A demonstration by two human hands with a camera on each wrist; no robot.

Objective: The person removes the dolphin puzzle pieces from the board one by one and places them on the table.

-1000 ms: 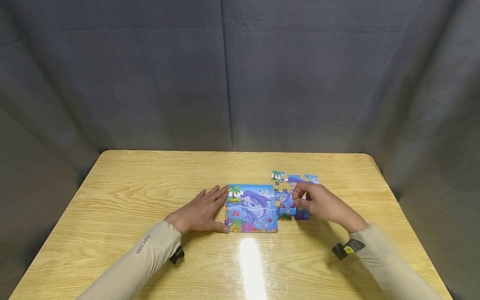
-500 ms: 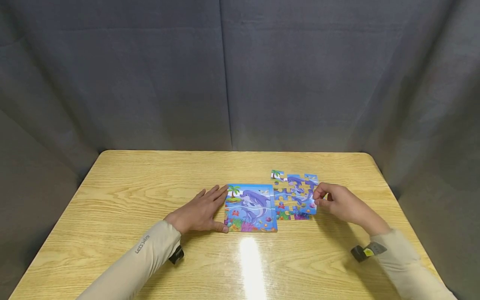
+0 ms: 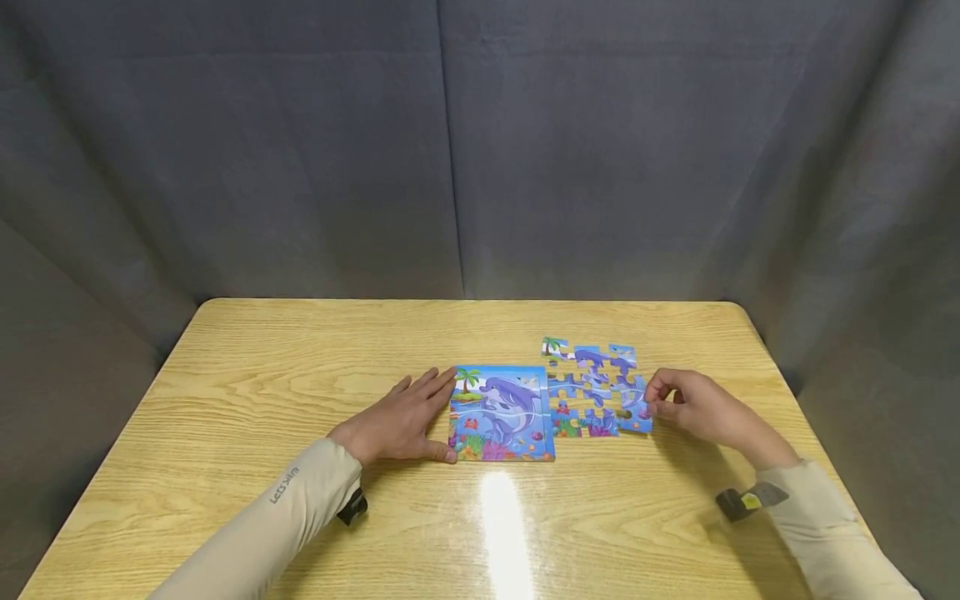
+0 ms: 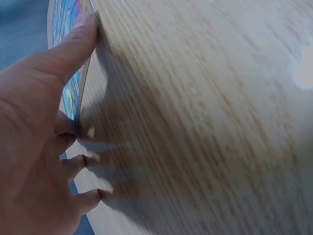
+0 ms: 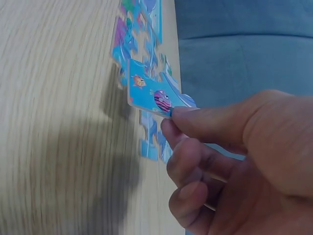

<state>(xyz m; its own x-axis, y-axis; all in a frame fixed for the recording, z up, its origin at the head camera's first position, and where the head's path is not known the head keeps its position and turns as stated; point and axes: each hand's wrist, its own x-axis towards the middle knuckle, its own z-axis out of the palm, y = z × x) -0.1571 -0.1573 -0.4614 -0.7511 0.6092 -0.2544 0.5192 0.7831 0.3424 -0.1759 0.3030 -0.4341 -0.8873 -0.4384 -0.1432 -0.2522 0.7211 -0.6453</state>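
Observation:
In the head view, a square dolphin picture board [image 3: 506, 421] lies on the table. My left hand [image 3: 390, 425] has its fingers straight and spread, with fingertips and thumb touching the board's left edge. To the right, my right hand [image 3: 701, 408] pinches a jigsaw piece [image 5: 146, 88] between thumb and index finger. A striped pink fish and an orange starfish show on that piece in the right wrist view, which holds it tilted above the table. Several spaced-out jigsaw pieces [image 3: 588, 357] lie in rows between the board and my right hand, forming the same dolphin scene.
The wooden table [image 3: 300, 350] reaches to grey curtains [image 3: 337, 167] at the back and on both sides. A bright light reflection falls on the tabletop in front of the board.
My right hand has moved right with the pinched jigsaw piece, from over the middle of the loose pieces to their right edge. The left hand has stayed at the board.

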